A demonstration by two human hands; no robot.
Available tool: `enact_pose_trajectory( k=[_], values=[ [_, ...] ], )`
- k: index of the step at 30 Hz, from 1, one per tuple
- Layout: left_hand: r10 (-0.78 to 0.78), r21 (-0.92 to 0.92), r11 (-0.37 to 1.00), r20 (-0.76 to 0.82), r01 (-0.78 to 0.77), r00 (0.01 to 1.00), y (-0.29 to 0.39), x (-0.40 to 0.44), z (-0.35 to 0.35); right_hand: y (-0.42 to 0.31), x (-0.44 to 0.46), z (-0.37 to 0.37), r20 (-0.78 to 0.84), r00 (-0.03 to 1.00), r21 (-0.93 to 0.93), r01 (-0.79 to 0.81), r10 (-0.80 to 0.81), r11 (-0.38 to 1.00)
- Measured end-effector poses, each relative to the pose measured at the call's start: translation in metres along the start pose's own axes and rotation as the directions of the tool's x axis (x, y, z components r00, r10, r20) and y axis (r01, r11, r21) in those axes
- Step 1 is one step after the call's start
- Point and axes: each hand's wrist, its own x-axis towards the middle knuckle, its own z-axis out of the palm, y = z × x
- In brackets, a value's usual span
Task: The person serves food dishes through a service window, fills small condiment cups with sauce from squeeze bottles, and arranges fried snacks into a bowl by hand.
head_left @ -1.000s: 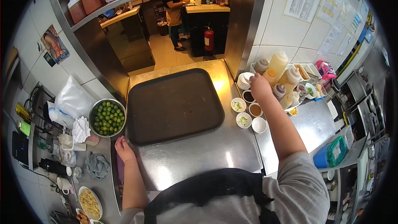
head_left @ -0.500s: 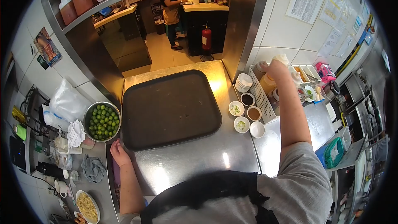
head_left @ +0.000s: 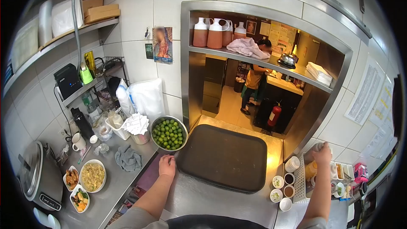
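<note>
My left hand (head_left: 167,166) rests by the counter edge, just left of a large dark tray (head_left: 222,157) and below a metal bowl of green limes (head_left: 169,134). It holds nothing, and its fingers are loosely bent. At the right, my right hand (head_left: 323,155) reaches into a white perforated basket (head_left: 302,182) of sauce bottles. Its fingers close round the top of a squeeze bottle, mostly hidden by the hand. A yellowish bottle (head_left: 311,169) stands beside it. Small bowls with dark sauce (head_left: 289,179), brown sauce (head_left: 289,191) and chopped greens (head_left: 276,196) sit left of the basket.
A plate of fried rice (head_left: 93,176) and two small dishes of food (head_left: 79,199) stand on the left counter, near a grey cloth (head_left: 128,158) and a rice cooker (head_left: 40,178). Beyond the pass-through window are a person (head_left: 253,80) and a fire extinguisher (head_left: 274,114).
My view has swung left and up, bringing the left counter and shelves into sight. My right hand stays at the basket and my left hand stays beside the tray.
</note>
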Motion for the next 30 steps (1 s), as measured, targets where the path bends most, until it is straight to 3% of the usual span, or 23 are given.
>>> enact_pose_trajectory(
  k=[1,3,4,6,8,10,11,13,14,16,17,19,25,28,30],
  values=[
    [0.003,0.014,1.0,-0.003,-0.003,1.0,0.0,0.001,0.001,-0.006,-0.013,-0.019,-0.004,1.0,-0.001,0.003,-0.003,1.0],
    [0.006,0.03,1.0,0.004,-0.006,1.0,0.003,-0.002,0.003,-0.013,-0.044,-0.054,-0.238,0.963,0.107,0.157,-0.128,0.982],
    [-0.004,0.033,0.999,0.007,0.004,1.0,0.004,-0.002,0.002,-0.014,-0.065,-0.071,-0.234,0.964,0.106,0.153,-0.125,0.982],
    [-0.014,0.042,0.999,0.011,0.013,1.0,0.007,-0.002,-0.001,-0.013,-0.111,-0.096,-0.085,0.978,0.187,0.202,-0.189,0.961],
    [-0.038,0.017,0.999,0.023,0.038,0.999,0.008,-0.002,-0.001,-0.002,-0.163,-0.107,0.069,0.976,0.38,0.165,-0.206,0.91],
    [-0.03,0.008,1.0,0.037,0.03,0.999,0.006,-0.002,-0.001,0.026,-0.204,-0.107,0.182,0.948,0.364,0.182,-0.262,0.913],
    [-0.022,-0.002,1.0,0.047,0.022,0.999,0.004,0.0,0.0,0.038,-0.218,-0.106,0.183,0.949,0.364,0.178,-0.258,0.914],
    [-0.021,0.014,1.0,0.047,0.02,0.999,0.003,0.0,0.002,0.063,-0.242,-0.105,0.179,0.984,0.405,-0.081,0.008,0.911],
    [-0.024,0.027,0.999,0.043,0.023,0.999,0.002,0.0,0.003,0.083,-0.25,-0.097,0.184,0.983,0.402,-0.089,0.015,0.911],
    [-0.025,0.033,0.999,0.051,0.024,0.998,-0.002,0.0,0.004,0.119,-0.254,-0.081,0.035,0.999,0.196,-0.008,0.001,0.981],
    [-0.027,0.03,0.999,0.049,0.026,0.998,-0.002,0.001,0.006,0.123,-0.256,-0.084,0.035,0.999,0.194,-0.012,0.005,0.981],
    [-0.039,0.019,0.999,0.066,0.038,0.997,-0.004,0.001,0.007,0.128,-0.261,-0.088,0.278,0.958,0.236,-0.139,0.07,0.962],
    [-0.044,0.027,0.999,0.082,0.042,0.996,-0.007,0.003,0.009,0.137,-0.27,-0.074,0.122,0.988,0.167,-0.114,0.094,0.979],
    [-0.021,0.049,0.999,0.086,0.017,0.996,-0.005,0.001,0.005,0.128,-0.281,-0.081,0.228,0.968,0.2,-0.154,0.107,0.968],
    [-0.07,0.02,0.997,0.106,0.068,0.992,0.001,0.001,0.002,0.136,-0.279,-0.076,0.175,0.976,0.202,-0.163,0.128,0.966]
  ],
)
